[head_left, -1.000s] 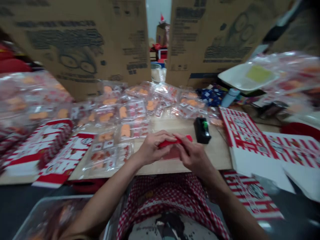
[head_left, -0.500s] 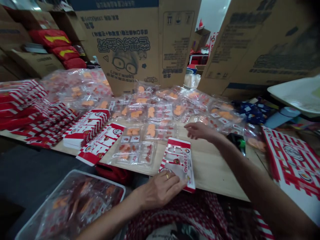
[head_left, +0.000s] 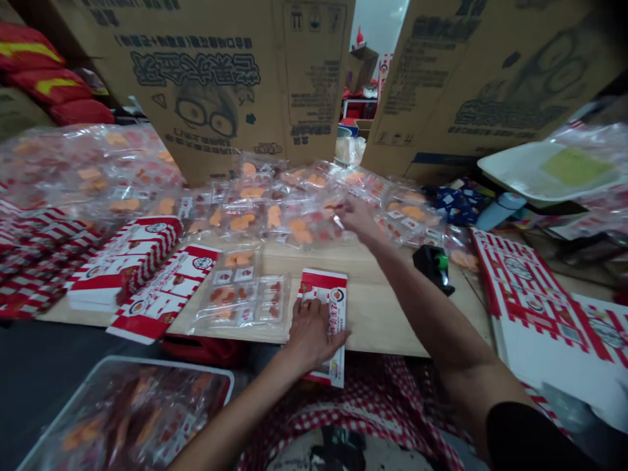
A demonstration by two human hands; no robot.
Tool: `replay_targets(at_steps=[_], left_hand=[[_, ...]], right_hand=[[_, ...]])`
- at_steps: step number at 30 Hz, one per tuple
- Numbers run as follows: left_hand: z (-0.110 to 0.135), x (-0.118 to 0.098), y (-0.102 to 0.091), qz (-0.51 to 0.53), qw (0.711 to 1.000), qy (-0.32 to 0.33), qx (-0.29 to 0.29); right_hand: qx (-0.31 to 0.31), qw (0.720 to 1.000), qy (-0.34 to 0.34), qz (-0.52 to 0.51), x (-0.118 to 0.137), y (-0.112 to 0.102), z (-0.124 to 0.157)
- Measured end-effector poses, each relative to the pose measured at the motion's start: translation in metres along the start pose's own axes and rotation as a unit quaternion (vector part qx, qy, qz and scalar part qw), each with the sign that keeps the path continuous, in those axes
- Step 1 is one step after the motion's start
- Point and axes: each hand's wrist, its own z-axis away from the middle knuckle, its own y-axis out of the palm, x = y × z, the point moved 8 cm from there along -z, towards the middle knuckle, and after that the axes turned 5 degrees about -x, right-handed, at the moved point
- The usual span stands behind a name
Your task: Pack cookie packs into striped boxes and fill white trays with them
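My left hand (head_left: 311,333) lies over a flat red-and-white printed carton (head_left: 338,301) at the table's front edge. Its fingers are bent on the carton's face and its thumb reaches the right edge. My right hand (head_left: 357,217) is stretched out to the back of the table, with fingers closed on a clear plastic pack (head_left: 301,230) holding orange and reddish pieces; motion blurs the fingertips. More clear packs (head_left: 245,219) are heaped around it. Left of the carton lie other clear packs (head_left: 240,297), flat on the wood.
Stacked striped cartons (head_left: 127,255) and a single carton (head_left: 164,291) stand at the left. A tape dispenser (head_left: 432,268) is right of my right arm, near flat printed cartons (head_left: 527,288). Large cardboard boxes (head_left: 314,85) wall the back. A plastic bin (head_left: 161,363) is at lower left.
My right hand has moved back and left onto a clear pack, which has shifted away from the front. My left hand's fingers have bent on the carton. The camera view has turned right.
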Motion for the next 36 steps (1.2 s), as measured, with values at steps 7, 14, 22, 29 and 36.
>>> replay_targets(at_steps=[7,14,22,29,36], left_hand=[[-0.017,-0.037,0.035,-0.017,0.998,0.0,0.052],[-0.042,-0.042,-0.042,0.282,0.952,0.075,0.088],[-0.093,0.033,-0.011,0.681,0.698,-0.117,0.188],[-0.094,0.041,0.026,0.667,0.71,-0.155,0.167],[-0.101,0.021,-0.003,0.548,0.822,-0.098,0.12]], right_hand=[[-0.255,0.96,-0.075,-0.086,0.021,-0.183,0.06],[-0.366,0.895,-0.045,-0.251,-0.007,-0.273,0.138],[-0.259,0.937,0.032,-0.234,-0.061,-0.256,0.151],[-0.173,0.958,0.055,-0.223,-0.094,-0.22,0.124],[-0.129,0.965,0.03,-0.227,-0.072,-0.207,0.066]])
